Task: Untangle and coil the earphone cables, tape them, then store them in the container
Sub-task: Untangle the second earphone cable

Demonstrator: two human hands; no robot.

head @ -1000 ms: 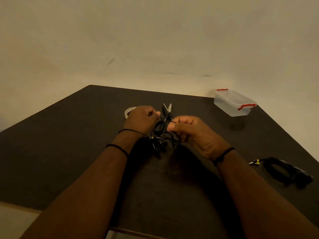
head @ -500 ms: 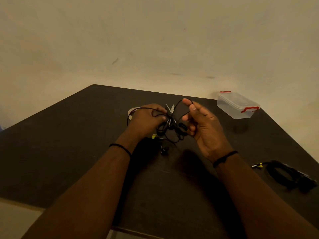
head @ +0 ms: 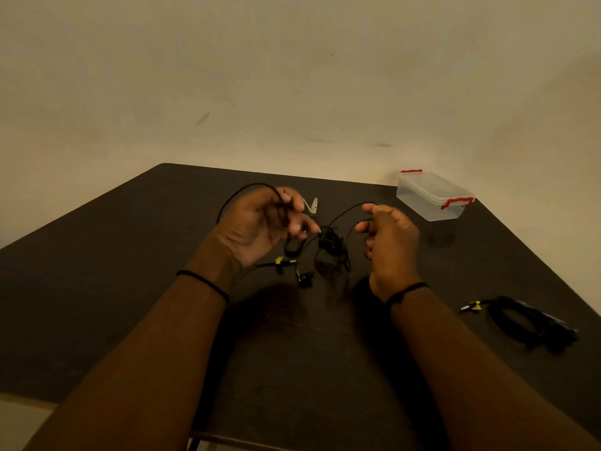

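A tangled black earphone cable (head: pixel 330 247) hangs between my hands above the dark table (head: pixel 97 288). My left hand (head: pixel 260 224) grips one strand, which loops up over its fingers. My right hand (head: pixel 390 242) pinches another strand near the knot. A plug with a yellow tag (head: pixel 284 262) and an earbud (head: pixel 305 277) lie on the table below. A clear container (head: pixel 432 195) with red clips and its lid shut stands at the back right.
A second black cable (head: pixel 527 323), coiled with a yellow-tagged plug, lies at the right edge. Scissors (head: pixel 311 205) rest behind my left hand. The wall rises just beyond the table's far edge.
Both hands have moved apart, stretching the cable out from a tight bundle. My left palm has turned upward and a loop now stands over it.
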